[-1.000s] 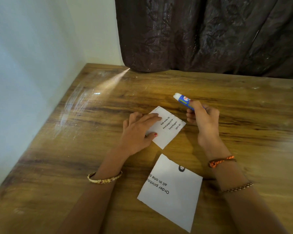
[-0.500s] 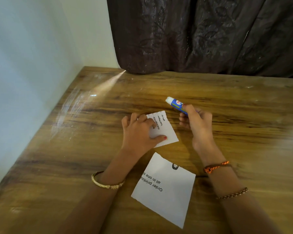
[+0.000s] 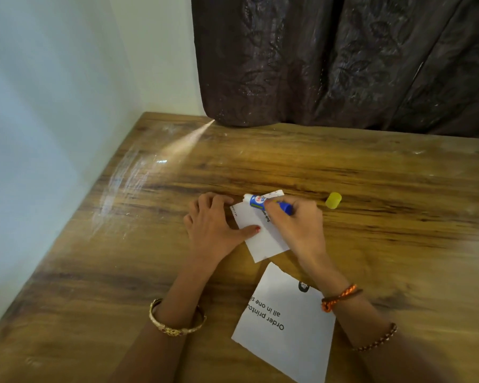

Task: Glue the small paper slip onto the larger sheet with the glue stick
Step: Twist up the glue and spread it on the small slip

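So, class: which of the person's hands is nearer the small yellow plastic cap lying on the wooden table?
Right. The right hand is just left of the yellow cap; the left hand lies farther left.

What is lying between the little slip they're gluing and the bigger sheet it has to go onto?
Nothing visible. The small slip lies just beyond the larger sheet, with only a narrow strip of bare table between them. The left hand pins the slip, the right hand holds the glue stick on it, and the yellow cap sits off right.
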